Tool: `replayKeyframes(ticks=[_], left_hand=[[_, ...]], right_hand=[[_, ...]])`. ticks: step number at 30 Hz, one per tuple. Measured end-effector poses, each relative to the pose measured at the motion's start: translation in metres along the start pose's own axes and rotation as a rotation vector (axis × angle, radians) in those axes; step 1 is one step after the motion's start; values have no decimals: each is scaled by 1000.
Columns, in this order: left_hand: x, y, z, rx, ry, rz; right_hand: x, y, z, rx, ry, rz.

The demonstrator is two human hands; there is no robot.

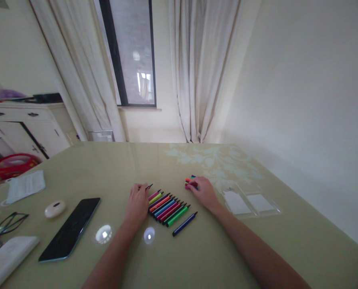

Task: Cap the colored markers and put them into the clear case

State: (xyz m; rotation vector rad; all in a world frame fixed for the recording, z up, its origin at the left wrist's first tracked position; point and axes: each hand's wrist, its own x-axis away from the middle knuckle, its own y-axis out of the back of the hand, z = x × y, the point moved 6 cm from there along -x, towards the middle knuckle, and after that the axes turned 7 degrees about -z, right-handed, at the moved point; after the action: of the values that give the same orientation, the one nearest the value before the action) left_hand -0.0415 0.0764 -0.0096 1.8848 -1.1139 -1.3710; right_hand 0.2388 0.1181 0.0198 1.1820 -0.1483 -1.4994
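Note:
A slanted row of uncapped felt-tip pens point(166, 208) in several colours lies on the table in front of me, dark tips pointing up and to the right. My left hand point(137, 204) is closed at the row's left end around a dark felt-tip pen point(149, 186); only its tip shows past my fingers. A single dark blue pen point(185, 224) lies apart, nearer to me. Right of the row, my right hand point(205, 192) has its fingers closed on small bright pieces that look like pen caps point(187, 182), partly hidden by the fingers.
A clear plastic case point(251, 202) lies to the right. On the left are a black phone point(70, 228), a small white oval case point(55, 209), glasses point(12, 220), a white box point(10, 259) and a face mask point(25, 186). The wall borders the table's right edge.

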Motion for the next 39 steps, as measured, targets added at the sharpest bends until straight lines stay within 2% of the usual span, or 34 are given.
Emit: replayKeyframes(ticks=[4, 7, 13, 16, 19, 22, 24, 26, 28, 31, 35, 39], left_hand=[[0, 2, -3, -47, -7, 38], [-1, 4, -6, -63, -9, 58], [5, 14, -26, -88, -12, 85], [16, 20, -48, -113, -33, 42], [36, 22, -86, -41, -218, -29], [61, 14, -123, 35, -441, -40], [73, 6, -135, 27, -513, -50], [76, -1, -135, -6, -507, -61], [73, -7, -126, -46, -462, -62], [66, -11, -109, -86, -411, -40], [58, -15, -91, -124, -367, 20], [53, -17, -81, -168, -326, 106]], right_hand=[[1, 1, -1, 11, 41, -22], [3, 7, -2, -18, 55, -120], [5, 42, 22, -91, 123, -333], [14, 67, 37, -92, 120, -392], [34, 85, 45, -23, 151, -358], [55, 98, 33, 81, 184, -309], [63, 107, 13, 129, 125, -344], [66, 113, -12, 153, -2, -368], [66, 113, -34, 160, -112, -365], [65, 103, -55, 274, -211, -270], [70, 92, -66, 456, -308, -127], [72, 86, -66, 504, -328, -43]])
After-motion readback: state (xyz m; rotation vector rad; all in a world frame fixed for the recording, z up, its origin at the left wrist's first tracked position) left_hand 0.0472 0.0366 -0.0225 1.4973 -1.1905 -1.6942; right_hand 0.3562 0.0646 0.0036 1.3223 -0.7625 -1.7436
